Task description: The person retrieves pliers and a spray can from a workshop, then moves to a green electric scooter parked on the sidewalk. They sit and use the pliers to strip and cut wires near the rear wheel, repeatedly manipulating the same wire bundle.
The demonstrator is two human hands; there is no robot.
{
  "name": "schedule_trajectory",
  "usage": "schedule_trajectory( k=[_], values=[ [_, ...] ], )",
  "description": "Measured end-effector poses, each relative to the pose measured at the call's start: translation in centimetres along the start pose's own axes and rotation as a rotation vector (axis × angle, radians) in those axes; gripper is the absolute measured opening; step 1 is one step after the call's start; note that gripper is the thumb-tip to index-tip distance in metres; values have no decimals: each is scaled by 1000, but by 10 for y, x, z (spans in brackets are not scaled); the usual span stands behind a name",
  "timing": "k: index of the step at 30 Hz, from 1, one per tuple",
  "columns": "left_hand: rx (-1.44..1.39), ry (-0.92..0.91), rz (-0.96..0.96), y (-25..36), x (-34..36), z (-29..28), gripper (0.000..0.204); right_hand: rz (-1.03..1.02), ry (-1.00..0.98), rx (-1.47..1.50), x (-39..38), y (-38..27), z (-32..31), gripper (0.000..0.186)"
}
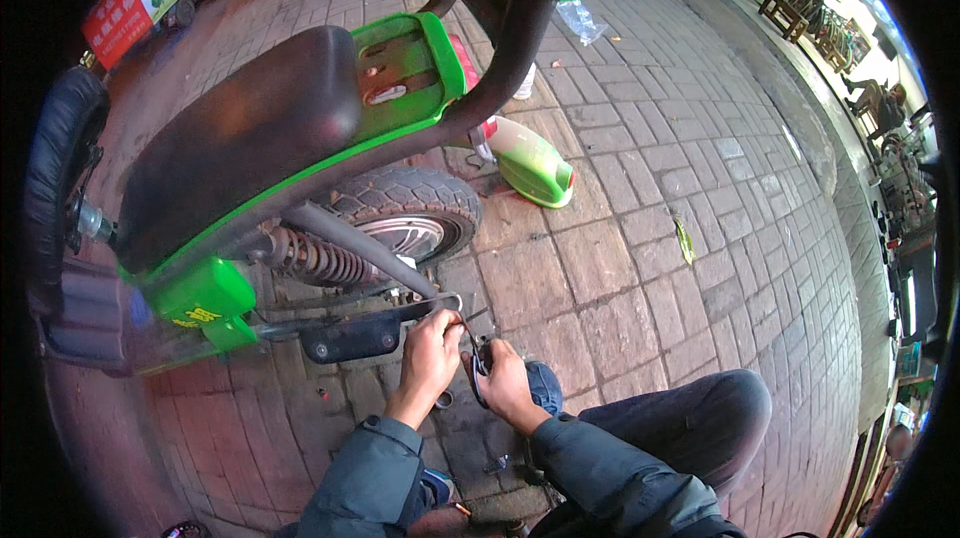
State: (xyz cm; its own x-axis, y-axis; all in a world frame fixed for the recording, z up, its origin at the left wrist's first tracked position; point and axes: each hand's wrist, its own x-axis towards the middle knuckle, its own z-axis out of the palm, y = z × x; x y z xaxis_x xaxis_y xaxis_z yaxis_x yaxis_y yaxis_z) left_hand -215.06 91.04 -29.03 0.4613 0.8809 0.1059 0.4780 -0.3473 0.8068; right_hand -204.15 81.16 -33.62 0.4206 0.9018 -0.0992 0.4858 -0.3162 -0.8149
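Note:
A green and black electric scooter [250, 178] stands beside me, its rear wheel [430, 213] and coil-spring shock absorber [320, 263] showing. Just behind the black footrest [350, 338], my left hand [430, 358] is closed, pinching a thin dark cable [467, 330] near the end of the grey frame tube [370, 250]. Close on its right, my right hand [508, 385] is closed round a dark thing with a curved, looped outline [478, 383]. Fingers hide most of that thing, so its kind cannot be made out.
A green rear mudguard [535, 166] hangs behind the wheel. Small loose parts [497, 463] and a dark ring [444, 400] lie on the brick paving near my shoes. My bent knee [725, 418] is at the right. Farther right are a kerb, a wooden stool [783, 16] and a seated person [882, 106].

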Motion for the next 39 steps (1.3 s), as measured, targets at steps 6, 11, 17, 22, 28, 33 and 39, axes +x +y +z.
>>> schedule_trajectory(
  k=[6, 11, 17, 22, 28, 33, 39],
  values=[
    [-101, -175, -63, -4, 7, -18, 12, -235, -1, -197, 22, 23, -4, 45],
    [-148, -436, -117, -11, 13, -33, 13, -400, 14, -247, 28, 35, -13, 38],
    [95, -195, -43, -8, 5, 3, 12, 48, -17, -78, -5, 19, 2, 35],
    [319, -25, 152, -18, -10, 27, 6, 288, -160, -74, -17, 15, 8, 61],
    [383, -4, 261, -25, -25, 28, 7, 515, -361, -26, -17, 14, 3, 63],
    [85, 144, 148, -16, -18, 18, 8, 23, 8, -254, -15, 12, -3, 24],
    [-159, -210, -70, -20, -2, -19, 16, -383, 21, -352, 28, 29, -17, 33]
  ],
)
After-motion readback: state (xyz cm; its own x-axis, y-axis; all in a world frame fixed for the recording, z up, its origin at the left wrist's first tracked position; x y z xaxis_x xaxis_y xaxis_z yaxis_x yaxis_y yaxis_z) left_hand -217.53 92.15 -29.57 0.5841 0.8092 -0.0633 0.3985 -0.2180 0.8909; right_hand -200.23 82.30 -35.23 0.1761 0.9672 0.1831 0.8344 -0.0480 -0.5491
